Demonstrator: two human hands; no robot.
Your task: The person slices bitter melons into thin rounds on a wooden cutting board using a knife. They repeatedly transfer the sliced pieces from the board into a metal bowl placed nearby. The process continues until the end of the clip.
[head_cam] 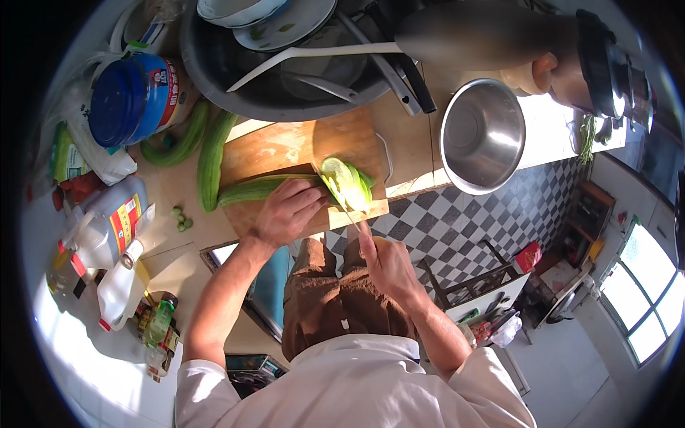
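Observation:
My left hand (291,208) holds down a long, ridged green gourd (243,190) lying on a wooden cutting board (273,144). My right hand (390,265) grips a kitchen knife (350,218) by its handle, which my fingers mostly cover. The blade is seen nearly edge-on, beside the fingers of my left hand at the gourd's cut end. Pale green gourd slices (350,182) lean together on the blade's right side, near the board's right end. Two more whole gourds, one straight (213,163) and one curved (184,142), lie left of the board.
A stainless steel bowl (481,136) stands at the counter's edge, right of the board. Behind the board, a large metal basin (214,80) holds dishes and utensils. Small green stubs (182,219), a blue-lidded jar (115,104) and several bottles (118,224) stand or lie at left.

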